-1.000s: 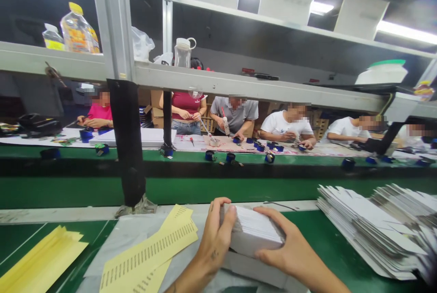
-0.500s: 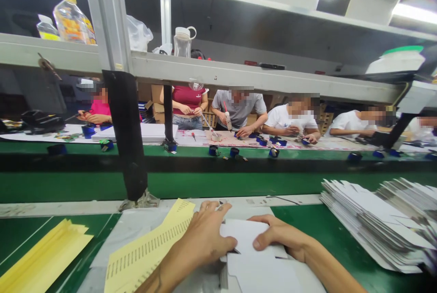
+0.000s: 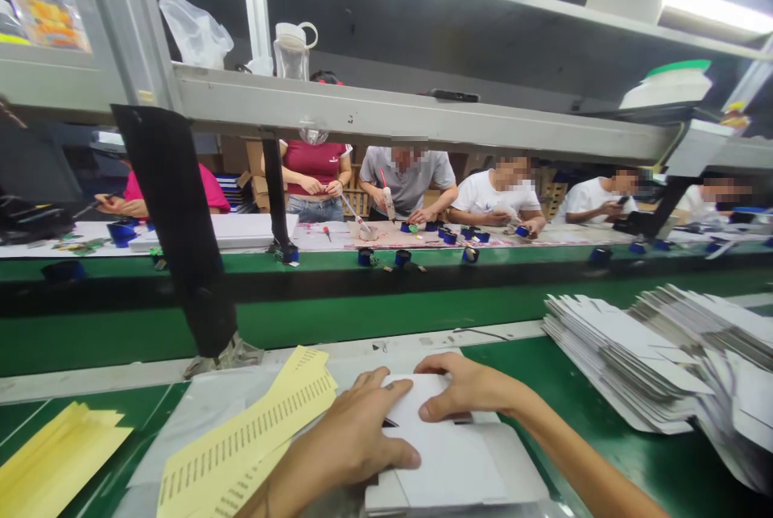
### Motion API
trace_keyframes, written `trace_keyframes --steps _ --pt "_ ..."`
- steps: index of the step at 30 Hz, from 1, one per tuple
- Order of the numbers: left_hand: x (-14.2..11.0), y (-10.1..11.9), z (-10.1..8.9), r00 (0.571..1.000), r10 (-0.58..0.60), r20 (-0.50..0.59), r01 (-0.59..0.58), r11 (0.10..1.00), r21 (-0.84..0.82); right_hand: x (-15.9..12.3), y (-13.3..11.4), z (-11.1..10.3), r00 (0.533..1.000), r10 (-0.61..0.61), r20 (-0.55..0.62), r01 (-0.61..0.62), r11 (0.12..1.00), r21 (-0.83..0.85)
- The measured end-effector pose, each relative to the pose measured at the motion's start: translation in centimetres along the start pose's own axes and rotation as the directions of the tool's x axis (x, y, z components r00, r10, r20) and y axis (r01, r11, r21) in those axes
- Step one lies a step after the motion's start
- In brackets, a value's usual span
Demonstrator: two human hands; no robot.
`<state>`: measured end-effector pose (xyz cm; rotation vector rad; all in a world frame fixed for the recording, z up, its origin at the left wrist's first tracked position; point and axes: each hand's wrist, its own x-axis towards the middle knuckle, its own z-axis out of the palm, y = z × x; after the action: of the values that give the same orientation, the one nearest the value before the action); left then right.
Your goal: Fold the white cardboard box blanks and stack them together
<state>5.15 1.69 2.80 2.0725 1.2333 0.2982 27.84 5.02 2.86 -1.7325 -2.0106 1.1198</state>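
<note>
A white cardboard carton (image 3: 450, 462) lies in front of me, with a flat white panel on top. My left hand (image 3: 362, 425) rests along its left side, fingers spread and thumb stretched out over the panel. At the far right corner, my right hand (image 3: 462, 389) grips the carton, its thumb on top and its fingers bent over the far edge. Between the hands a small dark gap shows near my left index finger. Yellow printed sheets (image 3: 247, 433) lie beside my left forearm, partly hidden by it.
Stacked flat white cartons (image 3: 622, 357) stand at right on the green table. Folded yellow papers (image 3: 60, 457) lie at left. A black-wrapped post (image 3: 175, 236) rises ahead. Beyond it, a green conveyor (image 3: 338, 333) carries small blue parts, and several people work across it.
The camera view has turned slightly right. The carton's top panel now lies flatter, the near flap edge no longer stands out, and my left thumb rests flat on the panel.
</note>
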Motion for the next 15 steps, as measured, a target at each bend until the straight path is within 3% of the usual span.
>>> trace_keyframes --steps 6,9,12,15 --pt "0.5 -0.2 0.2 1.000 -0.027 -0.004 0.028 0.999 0.040 -1.0 0.6 0.7 0.978 -0.145 -0.149 0.136 0.988 -0.068" --pt "0.3 0.1 0.0 0.997 -0.042 -0.060 0.045 0.998 0.047 -3.5 0.8 0.6 0.930 -0.193 -0.312 0.177 0.981 -0.078" --pt "-0.5 0.3 -0.2 0.982 -0.002 -0.189 0.010 0.999 0.042 -7.7 1.9 -0.1 0.831 -0.165 -0.531 0.155 0.986 -0.064" --pt "-2.0 0.0 0.2 0.925 0.140 -0.354 -0.116 0.989 0.087 -11.9 5.2 -0.2 0.654 -0.115 -0.748 0.033 0.992 -0.123"
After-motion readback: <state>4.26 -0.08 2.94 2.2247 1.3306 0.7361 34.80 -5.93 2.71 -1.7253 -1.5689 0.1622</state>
